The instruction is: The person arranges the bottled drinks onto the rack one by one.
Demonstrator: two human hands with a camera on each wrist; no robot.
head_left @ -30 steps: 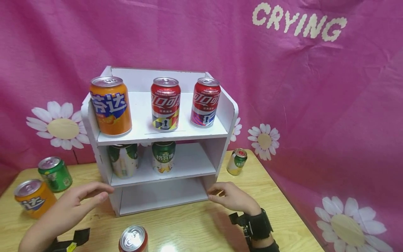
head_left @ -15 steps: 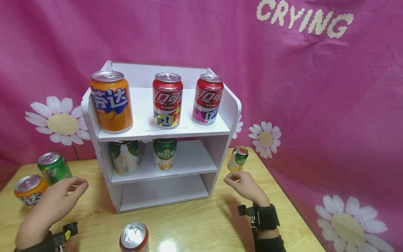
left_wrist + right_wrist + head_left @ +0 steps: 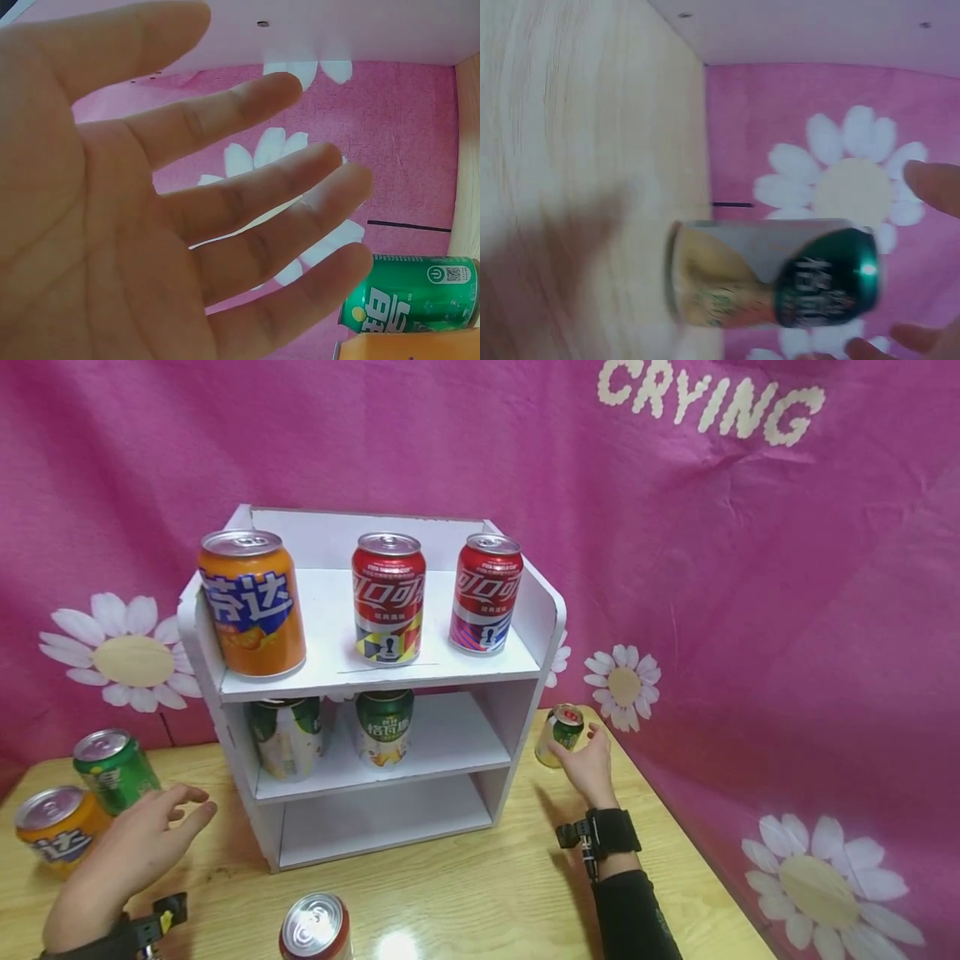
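Observation:
At the right of the white shelf, my right hand (image 3: pixel 588 768) reaches to a green, white and gold drink can (image 3: pixel 561 735) upright on the table. Its thumb and fingers are spread about the can; in the right wrist view a gap shows between the fingertips (image 3: pixel 934 187) and the can. My left hand (image 3: pixel 142 839) hovers at the shelf's left with fingers spread and nothing in it. Behind it stand a green can (image 3: pixel 116 770) and an orange can (image 3: pixel 60 827), the latter partly hidden by the hand.
The white shelf (image 3: pixel 390 835) carries an orange can (image 3: pixel 255 602) and two red cola cans, (image 3: pixel 388 597) one in the middle, on top. Two green-and-white cans (image 3: pixel 384 727) stand on its middle level. A red can (image 3: pixel 315 927) stands at the table's front. A pink curtain (image 3: pixel 712 610) hangs behind.
My right hand has moved from the shelf's lower right corner to the green, white and gold can, its fingers spreading. My left hand has drawn back leftward from the shelf.

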